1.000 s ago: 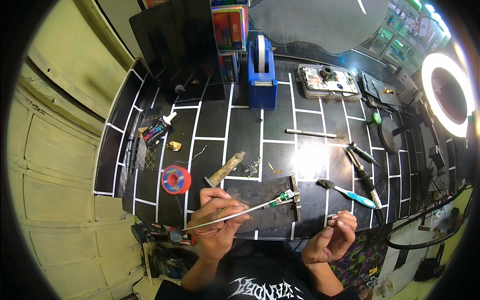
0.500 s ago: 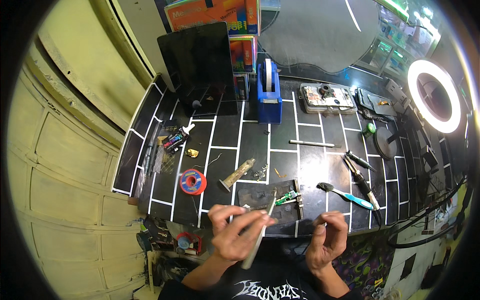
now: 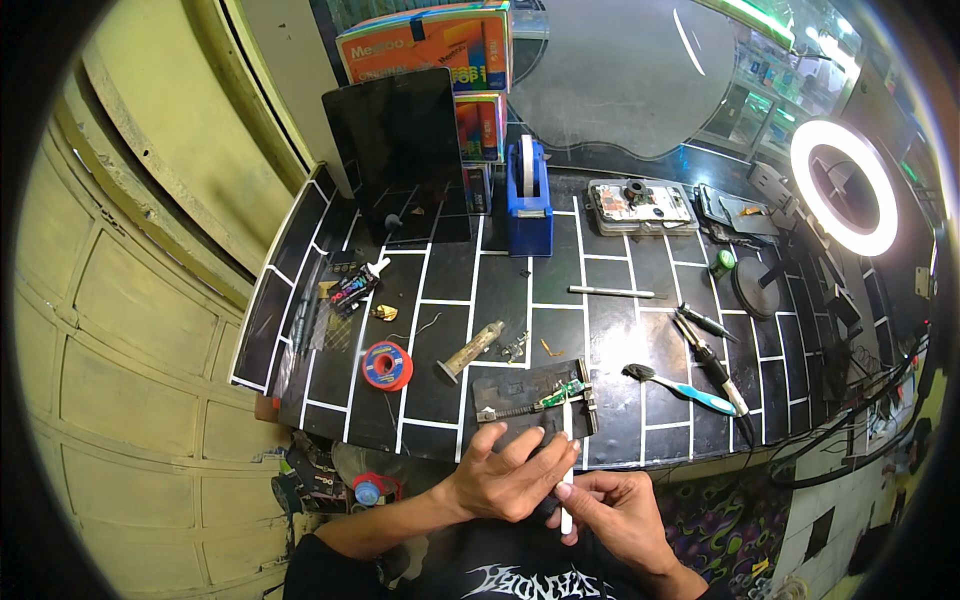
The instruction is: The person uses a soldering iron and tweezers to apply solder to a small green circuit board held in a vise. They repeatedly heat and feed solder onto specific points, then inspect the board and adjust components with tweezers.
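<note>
Black tabletop (image 3: pixel 620 330) with white grid lines, filling the middle of the view. Dark flat panel (image 3: pixel 400 135) leaning upright at the far edge, coloured boxes (image 3: pixel 430 45) stacked behind it. Lit ring light (image 3: pixel 843 187) at the far right. Blue tape dispenser (image 3: pixel 528 200) standing just right of the panel. Opened phone (image 3: pixel 640 207) lying flat further right, near the far edge. Dark mat (image 3: pixel 510 395) at the near edge, with a small green circuit board (image 3: pixel 562 391) clamped on it. Left hand (image 3: pixel 500 478) at the near edge, fingers stretched forward and loosely spread, fingertips over the front of the mat; thumb and index pinched on the thin white stick (image 3: pixel 566 470). Right hand (image 3: pixel 615 510) just beside and lower, fingers curled around the lower end of the same stick. Stick held nearly upright between both hands, its top end reaching onto the mat just below the circuit board. Red solder spool (image 3: pixel 387 365) left of the mat. Brass-coloured tube (image 3: pixel 470 350) lying tilted between spool and mat. Toothbrush (image 3: pixel 683 387) with blue handle right of the mat. Dark pen-shaped tools (image 3: pixel 705 335) beyond the toothbrush. Thin metal rod (image 3: pixel 610 292) lying flat in the middle of the tabletop. Small green jar (image 3: pixel 723 262) near the ring light stand.
</note>
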`<state>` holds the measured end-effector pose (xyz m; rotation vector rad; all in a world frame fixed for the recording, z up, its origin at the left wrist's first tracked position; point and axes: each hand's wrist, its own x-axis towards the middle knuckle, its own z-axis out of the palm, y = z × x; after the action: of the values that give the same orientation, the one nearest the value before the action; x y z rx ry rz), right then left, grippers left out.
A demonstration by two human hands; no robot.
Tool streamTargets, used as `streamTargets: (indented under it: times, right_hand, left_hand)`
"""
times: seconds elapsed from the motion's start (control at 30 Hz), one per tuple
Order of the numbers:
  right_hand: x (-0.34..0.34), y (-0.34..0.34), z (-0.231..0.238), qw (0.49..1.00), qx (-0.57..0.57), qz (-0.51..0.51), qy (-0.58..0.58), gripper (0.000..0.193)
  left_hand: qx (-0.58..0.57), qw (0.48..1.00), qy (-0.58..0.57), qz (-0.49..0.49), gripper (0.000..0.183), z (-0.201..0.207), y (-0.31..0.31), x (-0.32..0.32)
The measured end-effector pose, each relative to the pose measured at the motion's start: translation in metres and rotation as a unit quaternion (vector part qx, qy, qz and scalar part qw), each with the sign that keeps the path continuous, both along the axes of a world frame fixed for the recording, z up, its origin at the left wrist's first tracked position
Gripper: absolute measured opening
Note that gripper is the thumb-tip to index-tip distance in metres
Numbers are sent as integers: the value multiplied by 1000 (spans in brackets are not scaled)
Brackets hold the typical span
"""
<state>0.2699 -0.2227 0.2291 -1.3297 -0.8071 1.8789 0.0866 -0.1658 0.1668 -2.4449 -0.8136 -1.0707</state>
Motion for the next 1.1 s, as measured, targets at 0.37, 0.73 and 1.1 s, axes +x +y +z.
streamTargets:
  times: [0.37, 0.73, 1.1]
  right_hand:
    - [4, 3, -40, 998, 50, -47, 4, 25]
    - [-4, 11, -78, 987, 139, -15, 77, 24]
    - [-7, 35, -126, 985, 166, 31, 43, 24]
  left_hand:
    - [-212, 974, -80, -12, 36, 17, -2, 1]
    - [-714, 572, -400, -57, 29, 13, -1, 9]
    - [-484, 808, -335, 10, 17, -12, 21, 22]
